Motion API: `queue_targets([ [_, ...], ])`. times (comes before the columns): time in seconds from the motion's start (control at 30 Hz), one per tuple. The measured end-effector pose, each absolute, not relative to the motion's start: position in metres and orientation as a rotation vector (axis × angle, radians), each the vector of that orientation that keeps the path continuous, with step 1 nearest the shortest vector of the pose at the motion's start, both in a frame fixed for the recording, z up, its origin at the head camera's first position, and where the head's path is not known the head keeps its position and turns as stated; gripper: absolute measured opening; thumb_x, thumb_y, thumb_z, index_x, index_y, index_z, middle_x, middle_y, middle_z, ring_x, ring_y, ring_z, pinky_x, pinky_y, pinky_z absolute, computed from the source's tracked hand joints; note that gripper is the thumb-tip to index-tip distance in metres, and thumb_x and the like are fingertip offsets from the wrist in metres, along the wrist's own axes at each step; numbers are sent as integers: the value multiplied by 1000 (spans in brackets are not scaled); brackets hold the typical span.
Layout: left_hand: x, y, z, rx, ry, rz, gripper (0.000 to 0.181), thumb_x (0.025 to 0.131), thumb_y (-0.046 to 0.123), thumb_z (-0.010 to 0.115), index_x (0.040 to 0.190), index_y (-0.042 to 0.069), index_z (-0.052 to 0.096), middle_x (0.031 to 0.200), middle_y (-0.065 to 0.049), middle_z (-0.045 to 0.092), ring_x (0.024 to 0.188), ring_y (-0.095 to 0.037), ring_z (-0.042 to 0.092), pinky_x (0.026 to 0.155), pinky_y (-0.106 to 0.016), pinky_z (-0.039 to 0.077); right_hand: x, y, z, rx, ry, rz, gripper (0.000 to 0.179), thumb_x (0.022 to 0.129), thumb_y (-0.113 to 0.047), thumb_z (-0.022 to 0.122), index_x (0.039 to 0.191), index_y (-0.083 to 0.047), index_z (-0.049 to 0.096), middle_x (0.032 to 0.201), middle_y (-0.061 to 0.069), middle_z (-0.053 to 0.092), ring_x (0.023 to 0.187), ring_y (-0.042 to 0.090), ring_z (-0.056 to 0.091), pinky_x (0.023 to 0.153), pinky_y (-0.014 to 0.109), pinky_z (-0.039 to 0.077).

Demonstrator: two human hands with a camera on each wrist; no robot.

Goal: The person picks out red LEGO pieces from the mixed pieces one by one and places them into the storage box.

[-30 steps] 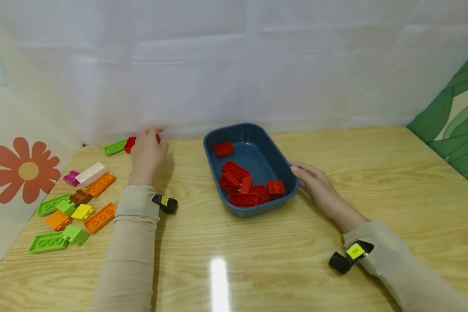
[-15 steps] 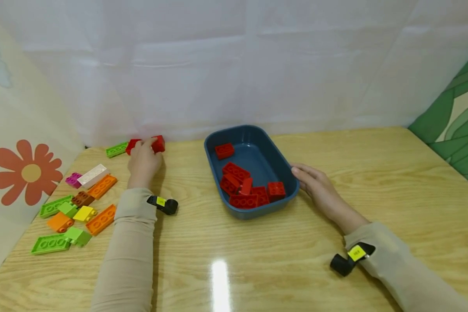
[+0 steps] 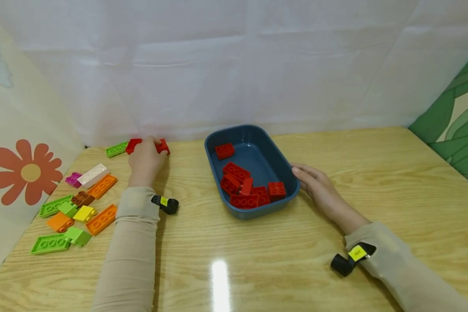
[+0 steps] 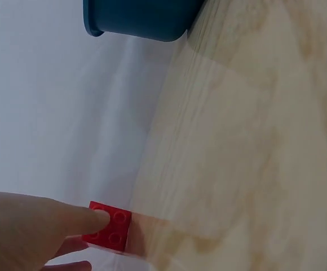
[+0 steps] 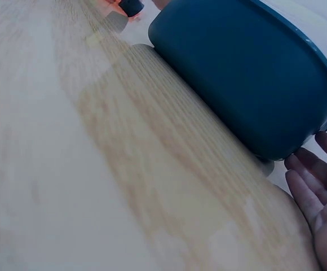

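In the head view my left hand (image 3: pixel 146 160) is at the table's back edge, pinching a red toy brick (image 3: pixel 163 146). The left wrist view shows the thumb lying on this brick (image 4: pixel 117 228), with other fingers behind and below it. Another red brick (image 3: pixel 134 145) sits just left of the hand, partly covered by it. My right hand (image 3: pixel 316 186) touches the right side of a blue plastic tub (image 3: pixel 214 177). In the right wrist view its fingers (image 5: pixel 301 186) rest fairly straight against the tub's outer wall (image 5: pixel 237 73). Several red bricks (image 3: pixel 243 200) lie inside the tub.
On the left of the wooden table (image 3: pixel 187 260) lie several loose bricks: green (image 3: pixel 50 244), orange (image 3: pixel 101 219), yellow (image 3: pixel 85 213), brown (image 3: pixel 82 198), white (image 3: pixel 92 175) and magenta (image 3: pixel 73 179). A green brick (image 3: pixel 117 149) is near the white backdrop (image 3: pixel 234 78).
My left hand has lifted slightly off and come back onto the right-hand red brick, which now sits lower and a little further right. The right hand and tub stay in place.
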State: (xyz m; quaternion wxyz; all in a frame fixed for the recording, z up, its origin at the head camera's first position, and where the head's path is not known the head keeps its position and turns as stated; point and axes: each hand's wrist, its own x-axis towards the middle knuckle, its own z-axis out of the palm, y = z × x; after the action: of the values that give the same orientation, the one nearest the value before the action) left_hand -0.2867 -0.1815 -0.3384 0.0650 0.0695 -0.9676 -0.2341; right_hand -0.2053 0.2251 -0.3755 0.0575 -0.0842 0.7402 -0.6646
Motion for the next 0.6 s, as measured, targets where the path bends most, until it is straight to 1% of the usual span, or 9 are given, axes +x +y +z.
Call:
queue_targets([
  [0.1,-287,-181,-337,217,-2929,-696,40,98,18,60,133,0,52,130,-24,56,118,-42,52,93,-61,40,-205,225,-375,-259,2242,-2018,59,106,-30,46,146,12,36,148,27,40,114,-1,54,98,17,43],
  [0.23,-287,-181,-337,234,-2933,-707,49,98,20,60,141,0,47,137,-27,48,124,-43,48,96,-63,38,-204,225,-375,-270,2250,-2012,59,106,-31,46,146,12,36,148,27,39,115,-2,54,98,17,43],
  [0.33,-286,-181,-337,237,-2902,-735,50,97,20,61,141,0,49,136,-29,46,122,-46,49,96,-63,40,-204,225,-376,-279,2253,-2012,60,106,-32,46,146,13,36,148,28,39,115,-2,54,98,16,43],
  [0.43,-286,-180,-336,210,-2842,-812,48,95,18,64,137,-1,53,132,-30,47,119,-46,49,95,-61,43,-205,225,-377,-284,2251,-2019,61,106,-32,47,146,13,36,147,27,40,114,-2,55,97,16,44],
  [0.6,-287,-177,-330,186,-2754,-956,50,93,14,65,139,-2,53,133,-31,49,120,-45,48,98,-56,44,-205,225,-377,-269,2247,-2034,60,106,-31,47,145,13,37,145,25,43,112,-1,56,95,16,45],
])
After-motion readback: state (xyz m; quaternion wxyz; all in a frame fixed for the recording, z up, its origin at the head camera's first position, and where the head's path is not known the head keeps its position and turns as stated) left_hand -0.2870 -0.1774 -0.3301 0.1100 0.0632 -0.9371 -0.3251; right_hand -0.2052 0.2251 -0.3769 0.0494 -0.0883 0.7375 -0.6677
